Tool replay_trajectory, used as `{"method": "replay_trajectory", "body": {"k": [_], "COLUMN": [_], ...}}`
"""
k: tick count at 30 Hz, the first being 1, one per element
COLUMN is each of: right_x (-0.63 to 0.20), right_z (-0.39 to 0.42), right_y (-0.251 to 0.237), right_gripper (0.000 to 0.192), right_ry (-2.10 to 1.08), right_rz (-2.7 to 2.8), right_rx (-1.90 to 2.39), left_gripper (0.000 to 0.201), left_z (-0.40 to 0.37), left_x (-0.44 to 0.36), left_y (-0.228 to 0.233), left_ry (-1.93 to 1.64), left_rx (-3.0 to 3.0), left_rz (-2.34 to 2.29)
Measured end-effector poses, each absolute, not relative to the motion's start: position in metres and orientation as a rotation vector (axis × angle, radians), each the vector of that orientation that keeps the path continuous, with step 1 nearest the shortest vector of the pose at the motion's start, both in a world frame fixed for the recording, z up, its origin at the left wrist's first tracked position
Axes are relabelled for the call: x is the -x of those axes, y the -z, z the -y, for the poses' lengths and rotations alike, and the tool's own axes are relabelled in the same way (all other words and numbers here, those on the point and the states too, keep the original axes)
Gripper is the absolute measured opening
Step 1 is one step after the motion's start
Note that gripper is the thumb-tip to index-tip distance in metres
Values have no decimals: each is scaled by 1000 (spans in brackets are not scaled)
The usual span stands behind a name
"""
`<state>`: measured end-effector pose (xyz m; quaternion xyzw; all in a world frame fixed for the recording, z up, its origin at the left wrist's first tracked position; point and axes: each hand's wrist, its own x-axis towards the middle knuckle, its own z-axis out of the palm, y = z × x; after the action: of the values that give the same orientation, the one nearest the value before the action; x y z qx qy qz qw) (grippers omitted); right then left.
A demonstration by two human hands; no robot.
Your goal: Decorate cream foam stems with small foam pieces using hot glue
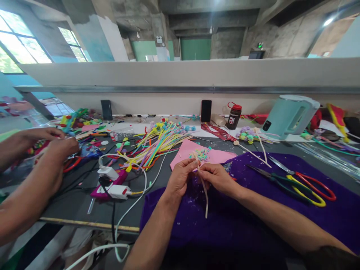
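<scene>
My left hand (182, 176) and my right hand (216, 177) meet over a purple cloth (242, 221) and together pinch a thin cream strip (205, 195), which hangs down between them toward me. Just beyond my fingers lies a pink sheet (187, 150) with a small heap of pastel bits (200, 153) on it. To the right of my right hand, two pairs of scissors rest on the cloth: one with yellow handles (305, 191) and one with red handles (316, 184).
A co-worker's two hands (53, 150) work at the left over colourful clutter. A fan of coloured strips (157, 140), white chargers and cables (112, 180), a dark bottle (233, 116), two upright phones (206, 110) and a pale kettle (289, 114) stand farther back.
</scene>
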<state>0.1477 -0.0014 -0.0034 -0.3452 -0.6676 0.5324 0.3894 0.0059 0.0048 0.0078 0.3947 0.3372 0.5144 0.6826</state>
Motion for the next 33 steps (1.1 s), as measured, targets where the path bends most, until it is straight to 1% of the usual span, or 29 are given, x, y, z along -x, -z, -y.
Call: {"method": "replay_trajectory", "body": {"k": [8,12,15,19,22,24,26,30,33], "right_x": [-150,-145,-145,-164,-185,-196,-203,-205,-202], "right_z": [2,16,24,22,14,9,5,-1,-4], "right_y": [1,-6,-15,-39,-58,-67,-70,-64,-59], "right_gripper": [28,27,26,25,25,28,28,21,17], "right_ry": [-1403,-1484,-1407,-1233,-1133,-1098,-1101,-1067,-1041], "right_rz": [1743,1801,2027,2470,2612,2542,2411,2290,2297], "right_rx": [882,920,951,849,833,887,942,940,905], "left_gripper": [20,17,14,11,9,9,11,13,11], "left_z": [-5,-12,-19,-27,-29,-30,-28,-26,-25], "left_x": [-6,5,17,33,40,41,37,30,32], "left_y": [-8,-13,-16,-20,-19,-19,-17,-15,-15], "left_ry": [-1169,-1358,-1478,-1551,-1641,-1678,-1638,-1481,-1469], "left_rx": [-930,-782,-585,-471,-416,-430,-500,-631,-656], "left_rz": [-768,-764,-759,-622,-596,-624,-646,-634,-600]}}
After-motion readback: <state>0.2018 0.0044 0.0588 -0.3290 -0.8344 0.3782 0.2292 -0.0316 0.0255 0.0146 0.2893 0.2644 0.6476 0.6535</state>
